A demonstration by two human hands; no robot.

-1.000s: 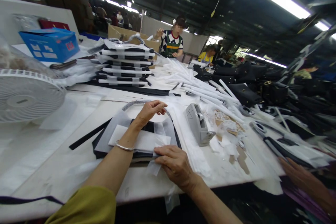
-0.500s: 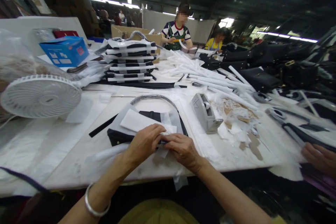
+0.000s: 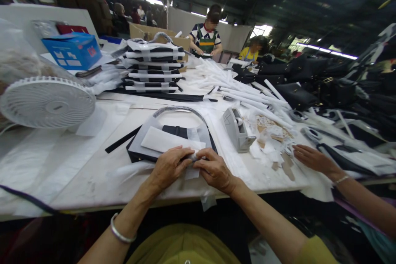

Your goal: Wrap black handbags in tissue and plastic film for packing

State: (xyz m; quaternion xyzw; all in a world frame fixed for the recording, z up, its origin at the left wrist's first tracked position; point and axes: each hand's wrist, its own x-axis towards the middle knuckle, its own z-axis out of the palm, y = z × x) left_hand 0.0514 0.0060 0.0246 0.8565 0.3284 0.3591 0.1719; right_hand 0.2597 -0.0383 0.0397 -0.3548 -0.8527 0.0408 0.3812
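A black handbag [image 3: 144, 154] lies flat in front of me, with whitish wrapping over its body and clear film round its arched handle [image 3: 181, 110]. Across it rests a folded white foam strip [image 3: 163, 139]. At the bag's near right edge, my left hand [image 3: 169, 168] and my right hand [image 3: 215, 172] meet with fingertips pinched. Between them is a small greyish wrapped piece [image 3: 193, 157], largely hidden by the fingers. A black strap [image 3: 122, 139] sticks out to the bag's left. Right of the bag stands a grey tape dispenser [image 3: 236, 130].
A white fan [image 3: 49, 105] and blue box [image 3: 72, 51] stand left. Behind are stacked wrapped bags [image 3: 153, 66] and a heap of white rolls [image 3: 222, 80]. At right, a co-worker's hand [image 3: 315, 160] reaches over scraps [image 3: 275, 134]. Two people work across the table.
My hands stay at the bag's near edge, their fingers now pinching a small wrapped piece. The co-worker's hand at right has reached farther in, toward the scraps. The view has shifted slightly.
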